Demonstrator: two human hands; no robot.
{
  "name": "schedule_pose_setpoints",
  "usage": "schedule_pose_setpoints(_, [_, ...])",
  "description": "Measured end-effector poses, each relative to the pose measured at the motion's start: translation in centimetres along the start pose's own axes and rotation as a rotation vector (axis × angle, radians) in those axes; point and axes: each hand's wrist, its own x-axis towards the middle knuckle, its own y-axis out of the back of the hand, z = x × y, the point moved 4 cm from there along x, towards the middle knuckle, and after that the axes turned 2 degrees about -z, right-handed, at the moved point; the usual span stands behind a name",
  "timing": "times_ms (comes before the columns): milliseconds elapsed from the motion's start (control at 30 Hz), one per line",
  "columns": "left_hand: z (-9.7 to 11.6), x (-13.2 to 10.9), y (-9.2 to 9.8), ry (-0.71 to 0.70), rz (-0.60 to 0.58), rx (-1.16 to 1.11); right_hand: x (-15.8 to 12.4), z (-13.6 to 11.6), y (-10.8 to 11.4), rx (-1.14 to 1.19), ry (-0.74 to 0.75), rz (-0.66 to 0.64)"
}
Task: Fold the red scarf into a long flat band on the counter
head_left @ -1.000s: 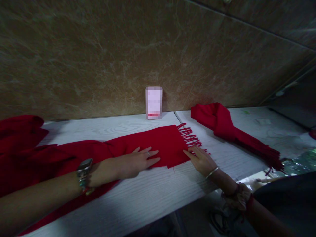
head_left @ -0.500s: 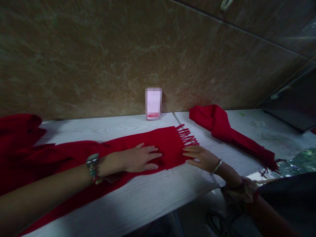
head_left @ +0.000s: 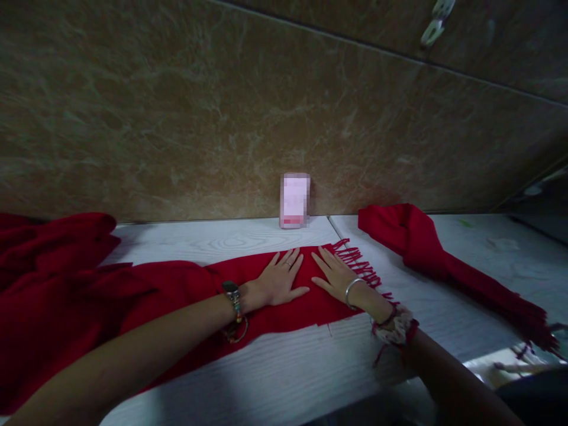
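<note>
A long red scarf (head_left: 186, 284) lies stretched across the white wood-grain table (head_left: 275, 373), its fringed end (head_left: 361, 266) pointing right. My left hand (head_left: 279, 277) rests flat on the scarf near that end, fingers spread, a ring on one finger and a watch and beads at the wrist. My right hand (head_left: 332, 272) lies flat beside it on the same cloth, fingers apart, a bangle at the wrist. Both palms press the fabric down; neither grips anything.
A second red scarf (head_left: 426, 254), knotted, lies at the right with its fringe toward the table's edge. A heap of red cloth (head_left: 48, 248) sits at the far left. A small pink card (head_left: 294, 200) leans on the brown marbled wall (head_left: 266, 106).
Both hands have slid away from me onto the scarf's end and now lie side by side, fingers pointing at the wall. My view has shifted, so everything sits lower and further right.
</note>
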Motion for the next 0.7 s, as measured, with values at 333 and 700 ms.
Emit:
schedule_pose_setpoints(333, [0.5, 2.6, 0.3, -0.017, -0.003, -0.047, -0.3, 3.5, -0.6, -0.085, -0.007, -0.019])
schedule_pose_setpoints(700, [-3.5, -2.9, 0.7, 0.028, -0.052, 0.026, 1.5, 2.4, 0.4, 0.010, 0.034, -0.047])
